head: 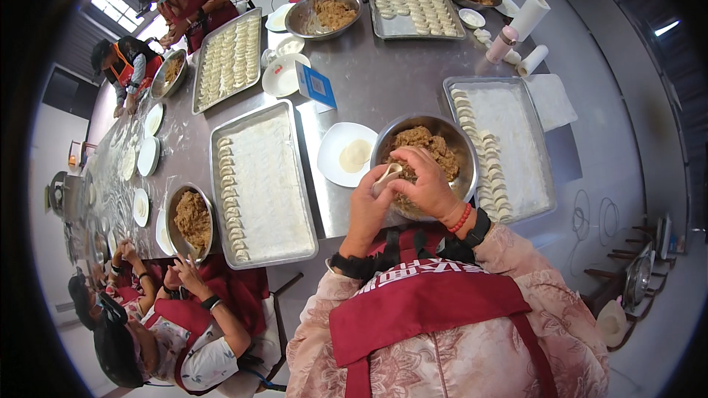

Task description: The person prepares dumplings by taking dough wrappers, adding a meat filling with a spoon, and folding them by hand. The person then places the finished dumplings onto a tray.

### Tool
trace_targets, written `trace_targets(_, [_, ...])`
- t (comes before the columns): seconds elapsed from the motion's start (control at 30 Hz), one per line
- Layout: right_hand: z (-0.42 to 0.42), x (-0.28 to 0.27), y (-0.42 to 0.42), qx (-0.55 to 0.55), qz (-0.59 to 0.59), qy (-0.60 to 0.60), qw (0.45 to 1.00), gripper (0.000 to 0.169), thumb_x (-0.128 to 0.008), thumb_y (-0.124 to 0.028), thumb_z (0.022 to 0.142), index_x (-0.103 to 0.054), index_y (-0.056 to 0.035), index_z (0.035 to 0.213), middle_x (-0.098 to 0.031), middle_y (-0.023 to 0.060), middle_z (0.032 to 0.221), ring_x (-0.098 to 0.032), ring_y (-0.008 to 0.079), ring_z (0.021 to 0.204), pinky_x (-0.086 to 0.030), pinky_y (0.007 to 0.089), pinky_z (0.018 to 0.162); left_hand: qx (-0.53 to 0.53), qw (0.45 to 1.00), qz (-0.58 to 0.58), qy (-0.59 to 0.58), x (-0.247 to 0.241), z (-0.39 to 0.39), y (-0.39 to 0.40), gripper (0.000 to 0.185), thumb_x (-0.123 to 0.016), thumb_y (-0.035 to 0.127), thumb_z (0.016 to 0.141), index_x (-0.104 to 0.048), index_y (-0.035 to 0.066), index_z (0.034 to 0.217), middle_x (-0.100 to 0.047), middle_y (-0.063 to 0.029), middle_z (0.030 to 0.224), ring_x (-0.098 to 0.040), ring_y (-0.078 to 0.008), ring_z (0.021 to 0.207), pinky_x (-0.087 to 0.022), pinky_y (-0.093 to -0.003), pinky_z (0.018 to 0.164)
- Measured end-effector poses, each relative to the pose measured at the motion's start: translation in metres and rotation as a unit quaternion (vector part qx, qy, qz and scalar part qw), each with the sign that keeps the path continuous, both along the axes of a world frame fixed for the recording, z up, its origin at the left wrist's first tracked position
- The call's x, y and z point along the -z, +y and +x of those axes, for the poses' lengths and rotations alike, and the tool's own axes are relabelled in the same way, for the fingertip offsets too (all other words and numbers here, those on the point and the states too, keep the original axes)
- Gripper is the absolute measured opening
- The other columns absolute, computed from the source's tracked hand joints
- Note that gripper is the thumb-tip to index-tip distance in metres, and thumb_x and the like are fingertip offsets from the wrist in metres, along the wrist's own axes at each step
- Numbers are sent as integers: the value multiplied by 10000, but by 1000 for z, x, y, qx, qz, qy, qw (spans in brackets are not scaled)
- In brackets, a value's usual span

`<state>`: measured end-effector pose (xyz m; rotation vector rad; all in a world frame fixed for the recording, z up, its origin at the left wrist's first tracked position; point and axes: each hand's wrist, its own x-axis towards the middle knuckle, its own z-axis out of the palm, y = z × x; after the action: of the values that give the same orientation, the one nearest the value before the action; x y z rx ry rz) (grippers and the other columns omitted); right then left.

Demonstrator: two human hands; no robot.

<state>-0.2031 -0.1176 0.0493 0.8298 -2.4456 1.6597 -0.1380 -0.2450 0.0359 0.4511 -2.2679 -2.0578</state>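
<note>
Both my hands meet over the near left part of a steel bowl (469, 138) of brown filling (437, 149). A folded dough wrapper (387, 178) is held between my left hand (369, 199) and my right hand (428, 182); whether filling lies inside cannot be told. Left of the bowl, a white plate (333, 146) carries round dough wrappers (355, 156). To the right stands a metal tray (534, 177) with rows of dumplings (487, 168) along its left side. Another tray (265, 177), further left, has one column of dumplings (231, 199).
Co-workers sit or stand around the steel table (387, 83), one close on my left (188, 309). A blue stand (316, 85), a pink bottle (501, 44), paper rolls (530, 16), further filling bowls (191, 221) and full dumpling trays (415, 5) stand on it.
</note>
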Motion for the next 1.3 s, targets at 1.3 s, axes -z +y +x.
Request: trace_targets(1.3, [5,-9,5,-10,-102,-216,971,61,-601,-64,716,-559,-21,705,-541,76,702,-528,232,669,-420,311,611,-7,989,131,66,-14,2,11,433,-574,127,846,-423,-2,1232,-560,-100,1044,-554,-133,902,-459,-235,777])
